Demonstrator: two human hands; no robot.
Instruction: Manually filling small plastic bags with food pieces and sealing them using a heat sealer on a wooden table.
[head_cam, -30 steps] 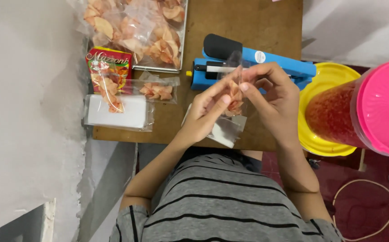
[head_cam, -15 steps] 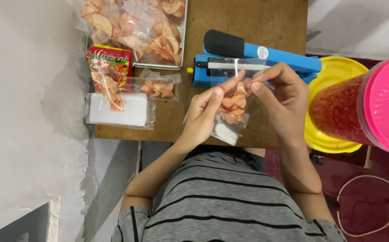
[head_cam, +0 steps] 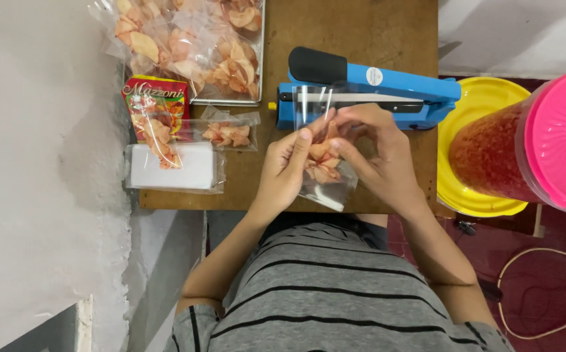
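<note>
A clear plastic bag [head_cam: 322, 166] of orange chips is being held at frame centre, just below the blue heat sealer [head_cam: 387, 91]. It is being pinched by the curled left hand [head_cam: 283, 166] and right hand [head_cam: 377, 160], wrists angled inward above the wooden table [head_cam: 361, 32].

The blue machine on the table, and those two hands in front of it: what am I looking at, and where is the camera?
The camera sits on the person's head and looks straight down, so you see their striped shirt and both arms. The left hand and right hand together hold a small clear bag with orange chips inside, its open top raised toward the blue machine, which looks like a tabletop bag sealer. On the wooden table lie more filled bags, a red packet and a stack of empty bags. To the right stands a pink-lidded jar of chips.
</note>
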